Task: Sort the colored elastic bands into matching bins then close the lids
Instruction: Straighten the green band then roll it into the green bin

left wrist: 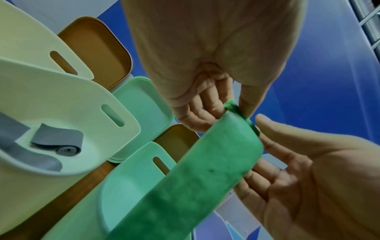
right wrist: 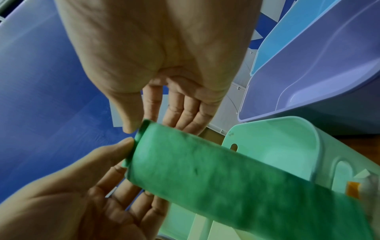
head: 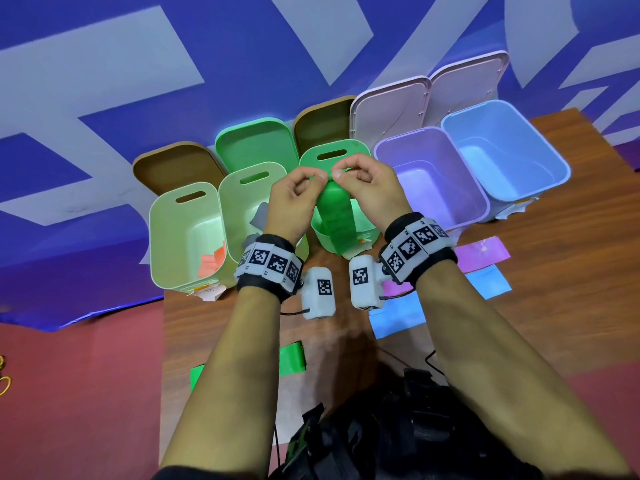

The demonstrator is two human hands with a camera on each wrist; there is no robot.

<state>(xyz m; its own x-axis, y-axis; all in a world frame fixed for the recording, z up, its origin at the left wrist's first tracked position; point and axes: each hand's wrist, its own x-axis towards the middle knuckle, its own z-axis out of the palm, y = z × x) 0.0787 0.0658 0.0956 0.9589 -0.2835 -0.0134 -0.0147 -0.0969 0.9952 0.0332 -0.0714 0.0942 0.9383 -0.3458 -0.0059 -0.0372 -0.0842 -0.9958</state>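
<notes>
- Wide green elastic band [head: 333,216]: top edge pinched by my left hand [head: 294,199] and right hand [head: 369,188], hanging into the mint-green plastic bin [head: 363,230].
- Grey rolled band [left wrist: 59,142] in the pale-green bin [left wrist: 82,91] beside it.

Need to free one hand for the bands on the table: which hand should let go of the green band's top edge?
Probably the right hand. The purple band and blue band lie on its side. The left hand also pinches the green band, over the bright green bin.

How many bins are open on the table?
5, in one row: two pale green, one green, one purple, one blue. None looks hidden.
</notes>
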